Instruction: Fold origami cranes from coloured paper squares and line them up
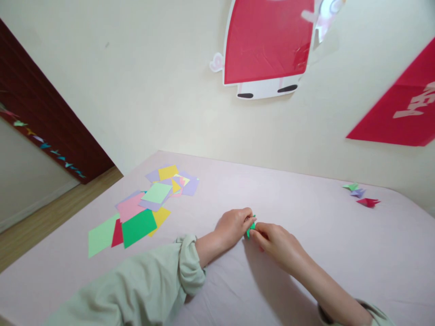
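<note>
Pinching a small green paper piece (pixel 251 226) between them, the left hand (pixel 232 226) and right hand (pixel 277 242) close fingertips on its edges; it looks light, thin and easily creased.

We see a bright, evenly lit scene; the light is soft and diffuse, with no hard highlights on the table (pixel 306 213). A soft-edged shadow lies on its surface just left of the right hand (pixel 277 244) and forearm, and a fainter one sits under the left hand (pixel 233 226), so the light seems to fall from above and our right. The glossy red poster (pixel 268 40) carries a pale sheen near its lower right corner. The green paper (pixel 250 228) pinched between both hands is tiny but fairly crisp, while the red banner (pixel 404 108) smears slightly. Straight lines lean toward the borders of our view, and the near sleeve (pixel 142 285) looks stretched.
</note>
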Tool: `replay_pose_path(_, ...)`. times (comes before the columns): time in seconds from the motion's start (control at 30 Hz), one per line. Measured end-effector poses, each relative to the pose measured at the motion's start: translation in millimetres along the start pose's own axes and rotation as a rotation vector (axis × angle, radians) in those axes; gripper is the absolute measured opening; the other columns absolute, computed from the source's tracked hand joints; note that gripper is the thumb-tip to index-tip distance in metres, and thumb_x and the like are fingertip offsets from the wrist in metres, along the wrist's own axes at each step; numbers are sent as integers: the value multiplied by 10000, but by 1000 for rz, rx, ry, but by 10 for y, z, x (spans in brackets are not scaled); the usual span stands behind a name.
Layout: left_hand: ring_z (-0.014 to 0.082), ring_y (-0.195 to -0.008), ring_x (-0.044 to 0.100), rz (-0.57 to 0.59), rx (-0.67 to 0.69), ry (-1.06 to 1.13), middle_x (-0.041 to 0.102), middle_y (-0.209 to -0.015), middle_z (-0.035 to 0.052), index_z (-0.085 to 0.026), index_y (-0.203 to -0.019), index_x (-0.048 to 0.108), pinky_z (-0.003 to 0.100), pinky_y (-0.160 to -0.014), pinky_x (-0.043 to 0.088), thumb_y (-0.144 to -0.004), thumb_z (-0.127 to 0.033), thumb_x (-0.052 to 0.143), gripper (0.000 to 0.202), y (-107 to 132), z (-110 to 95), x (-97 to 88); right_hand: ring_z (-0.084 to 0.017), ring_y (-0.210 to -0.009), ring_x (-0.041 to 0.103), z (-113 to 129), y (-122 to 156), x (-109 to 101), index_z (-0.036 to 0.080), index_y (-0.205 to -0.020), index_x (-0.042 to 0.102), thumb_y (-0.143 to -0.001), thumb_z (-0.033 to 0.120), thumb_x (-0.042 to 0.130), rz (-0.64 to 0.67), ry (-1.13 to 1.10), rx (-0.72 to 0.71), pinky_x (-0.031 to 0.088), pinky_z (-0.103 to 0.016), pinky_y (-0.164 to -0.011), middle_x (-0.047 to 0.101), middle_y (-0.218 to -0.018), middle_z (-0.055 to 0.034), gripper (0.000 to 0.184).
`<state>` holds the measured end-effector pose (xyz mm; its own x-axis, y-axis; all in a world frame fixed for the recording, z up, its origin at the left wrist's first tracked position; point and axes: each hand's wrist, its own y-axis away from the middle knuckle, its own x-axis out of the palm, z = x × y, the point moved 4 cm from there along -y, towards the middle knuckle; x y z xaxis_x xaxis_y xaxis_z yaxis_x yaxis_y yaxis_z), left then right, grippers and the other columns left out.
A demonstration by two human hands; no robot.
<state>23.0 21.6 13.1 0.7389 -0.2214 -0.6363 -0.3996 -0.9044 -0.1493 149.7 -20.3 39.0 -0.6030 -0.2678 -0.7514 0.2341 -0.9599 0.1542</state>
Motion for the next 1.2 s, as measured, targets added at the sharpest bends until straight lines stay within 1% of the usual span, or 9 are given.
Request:
replay_pose_path(0.07,156,-600,459,7,36,-115,539,-644,-10,-220,-681,527,272,-567,245,-895,-347,512,249,15,-29,18,-161,-495,537,29,66,-69,234,-600,592,-845,292,531,-68,191,-8,217,-252,-466,646,-575,-25,259)
replay_pose_path(0.17,178,-706,519,1,94,-235,587,-762,13,-221,-732,534,279,-607,283,-908,-309,513,198,30,-74,18,-168,-488,532,41,156,-75,235,-599,572,-876,299,514,-64,315,-20,203,-263,-468,631,-563,-31,290)
replay_pose_path(0.3,199,-831,536,-14,99,-345,587,-881,28,-218,-814,537,291,-682,349,-879,-274,575,94,39,-113,-19,-199,-644,604,59,222,-48,239,-731,606,-908,245,464,-152,279,-138,340,-270,-527,661,-725,-45,227)
replay_pose_path(0.37,198,-852,534,-23,76,-373,578,-920,32,-215,-872,532,297,-715,377,-867,-258,596,77,43,-125,-32,-219,-796,629,72,220,-11,236,-841,643,-911,200,445,-179,243,-241,431,-297,-644,678,-887,-66,213)
replay_pose_path(0.47,195,-875,532,-29,61,-432,567,-974,39,-210,-952,517,303,-744,407,-872,-237,590,111,47,-135,-19,-240,-915,627,61,183,76,218,-968,676,-898,136,447,-152,243,-336,469,-350,-789,687,-1005,-84,253)
replay_pose_path(0.63,197,-899,538,32,110,-602,573,-963,36,-197,-926,527,303,-744,440,-917,-211,523,17,57,-146,48,-256,-1003,623,33,168,160,183,-1062,676,-919,138,450,-135,376,-308,477,-380,-837,686,-1084,-97,271)
replay_pose_path(0.77,194,-874,544,56,145,-718,578,-943,37,-182,-915,541,305,-740,461,-931,-173,492,52,110,-161,65,-250,-1035,623,43,231,207,182,-1143,643,-915,128,458,-141,490,-293,481,-378,-841,671,-1151,-96,299)
replay_pose_path(0.93,205,-895,544,41,214,-771,583,-958,49,-169,-933,562,323,-781,471,-918,-162,519,46,256,-183,64,-242,-1062,612,45,313,273,148,-1228,581,-888,94,461,-190,593,-350,488,-380,-841,651,-1205,-112,364)
replay_pose_path(1.2,223,-1023,562,59,218,-756,606,-1092,87,-150,-1153,535,359,-874,458,-944,-185,469,222,546,-181,47,-232,-1077,600,23,328,277,165,-1233,577,-889,61,429,-187,652,-349,494,-368,-832,629,-1253,-114,388)
